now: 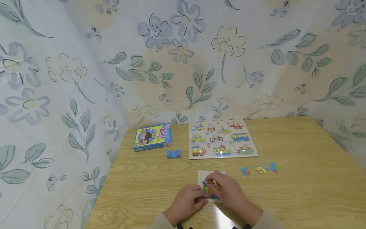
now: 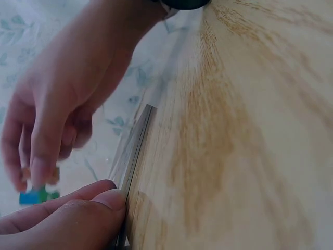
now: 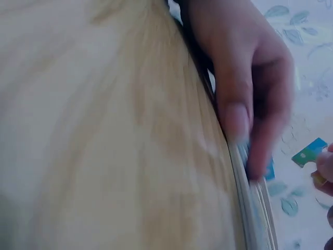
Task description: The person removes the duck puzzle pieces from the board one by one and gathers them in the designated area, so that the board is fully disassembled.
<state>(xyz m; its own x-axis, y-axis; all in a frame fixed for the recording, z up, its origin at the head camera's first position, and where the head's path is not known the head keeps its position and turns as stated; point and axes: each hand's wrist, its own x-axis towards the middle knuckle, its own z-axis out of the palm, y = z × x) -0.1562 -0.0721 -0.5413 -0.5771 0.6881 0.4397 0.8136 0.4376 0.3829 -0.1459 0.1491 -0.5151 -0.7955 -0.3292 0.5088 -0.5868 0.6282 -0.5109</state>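
Note:
Low in the middle of the head view lies a small white-rimmed puzzle tray [image 1: 202,174] with colourful jigsaw pieces in its lower part. My left hand [image 1: 188,199] holds the tray's lower left edge; in the left wrist view its thumb [image 2: 110,200] lies along the tray's side. My right hand [image 1: 230,192] pinches a jigsaw piece over the tray. That jigsaw piece [image 3: 311,152] shows blue and green in the right wrist view. In the left wrist view it sits raised above the tray's surface. The fingers hide part of the tray.
Loose jigsaw pieces [image 1: 261,170] lie to the right. Behind stands a large vehicle puzzle board [image 1: 210,155], with a blue box [image 1: 152,136] and a small blue block [image 1: 173,154] left of it. A flowered cloth [image 1: 183,79] hangs behind the wooden table [image 1: 300,152].

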